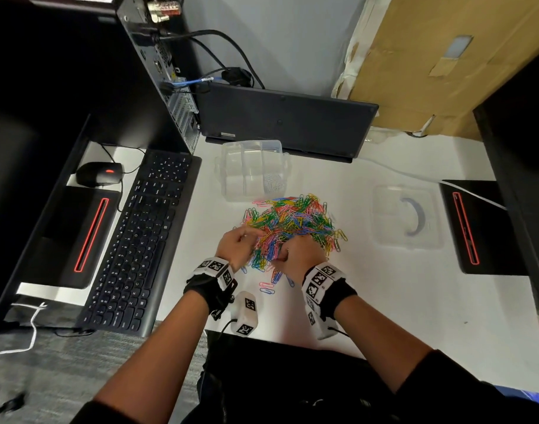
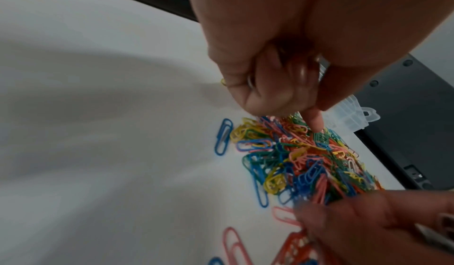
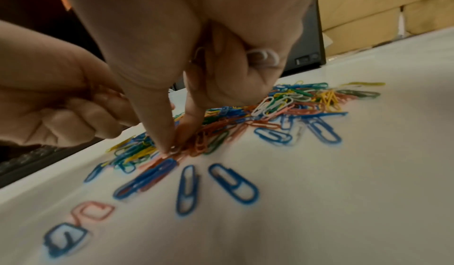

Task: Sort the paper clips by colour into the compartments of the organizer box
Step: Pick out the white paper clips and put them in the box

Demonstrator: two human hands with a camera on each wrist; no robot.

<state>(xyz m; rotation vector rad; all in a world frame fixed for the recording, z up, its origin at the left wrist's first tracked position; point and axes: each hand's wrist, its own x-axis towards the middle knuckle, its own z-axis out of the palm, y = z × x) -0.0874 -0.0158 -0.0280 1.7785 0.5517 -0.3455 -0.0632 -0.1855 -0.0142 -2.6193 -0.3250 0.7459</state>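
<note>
Digging both hands, left hand (image 1: 236, 244) curled around white clips and right hand (image 3: 186, 75) pinching one, into the tangled paper clips (image 1: 292, 228) on the worktop (image 1: 384, 286) near the organizer box (image 1: 253, 169), they're light, slippery, best nipped by an end loop.

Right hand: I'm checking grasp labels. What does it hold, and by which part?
White paper clips, tucked under the curled fingers of the right hand; only their rounded ends show. Its thumb and forefinger touch the pile.

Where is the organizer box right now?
In the head view the organizer box sits on the white desk just beyond the paper clip pile, in front of the closed laptop and right of the keyboard.
</note>
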